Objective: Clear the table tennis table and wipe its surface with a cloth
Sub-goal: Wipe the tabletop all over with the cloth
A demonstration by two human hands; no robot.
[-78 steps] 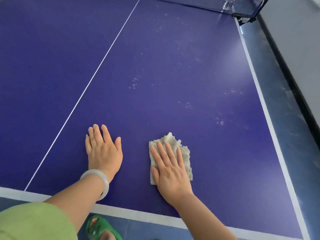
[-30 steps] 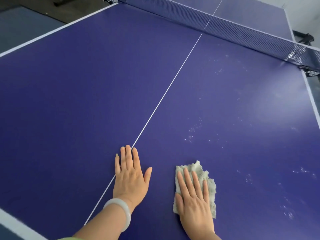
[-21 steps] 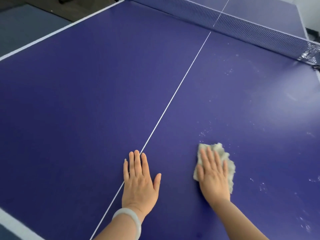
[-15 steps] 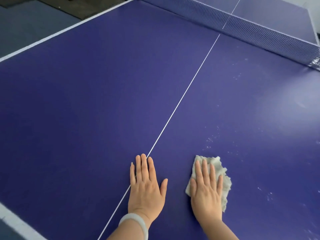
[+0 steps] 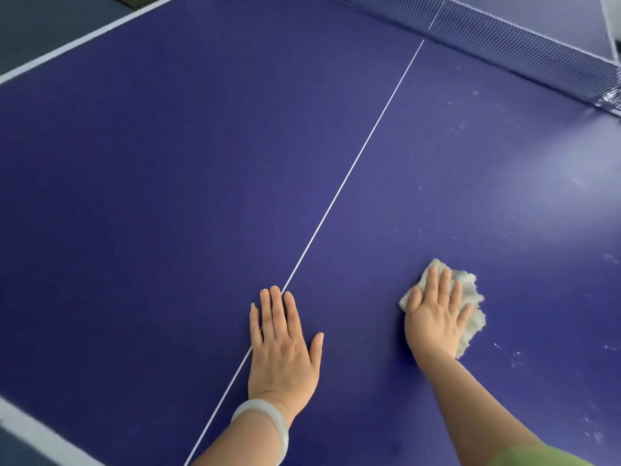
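Note:
The blue table tennis table (image 5: 168, 196) fills the view, with a thin white centre line running from near to far. My right hand (image 5: 435, 317) lies flat with straight fingers on a crumpled grey-white cloth (image 5: 470, 301), pressing it to the right half of the table. My left hand (image 5: 284, 344) rests flat and spread on the surface across the centre line, a pale bangle on its wrist. Faint white specks and smears dot the right half around and beyond the cloth.
The dark net (image 5: 524, 52) crosses the table at the far right. A white border line marks the near left edge (image 5: 30, 432) and the far left edge (image 5: 84, 38). Dark floor shows beyond the left edge.
My right hand has slid the cloth rightwards and a little farther from my left hand. My left hand stays pressed on the centre line. The view has shifted.

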